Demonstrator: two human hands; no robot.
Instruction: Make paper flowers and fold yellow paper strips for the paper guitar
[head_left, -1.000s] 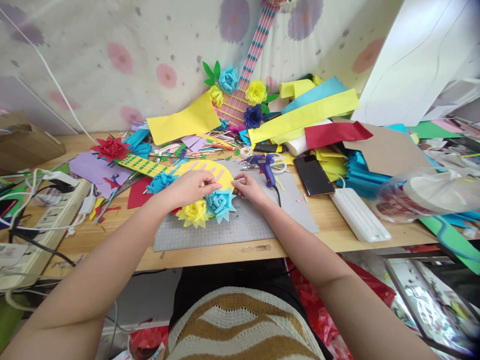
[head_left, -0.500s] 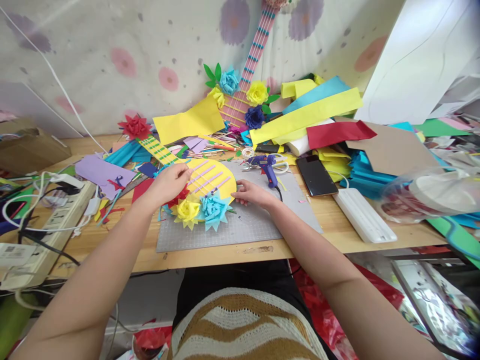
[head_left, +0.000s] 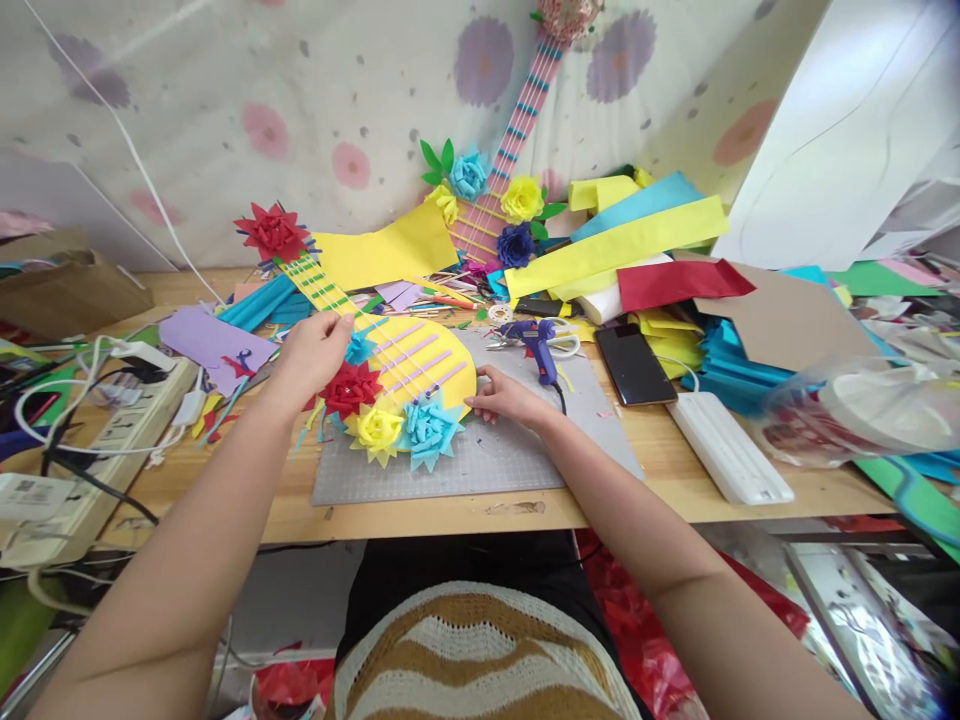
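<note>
Since half a second ago, my left hand (head_left: pixel 313 355) has slid away from the strings to the bottom of the neck, so I can now see the big red flower (head_left: pixel 351 388) on the body well. I see the yellow paper guitar (head_left: pixel 420 360) in the middle of the frame, lying partly on a gray mat (head_left: pixel 510 460), with its neck pointing to the upper left. My two hands are apart. Left fingers are curled by the neck, and right fingers are bent at the body's right edge; I cannot tell if either hand grips it. A yellow flower (head_left: pixel 377 430) and a light blue flower (head_left: pixel 431 430) sit side by side on the guitar's near edge. Right of center I see a purple glue gun (head_left: pixel 536 345), then a black phone (head_left: pixel 636 367) on the wooden counter (head_left: pixel 300 520). A pink guitar (head_left: pixel 517 130) leans at the top of the frame.
</note>
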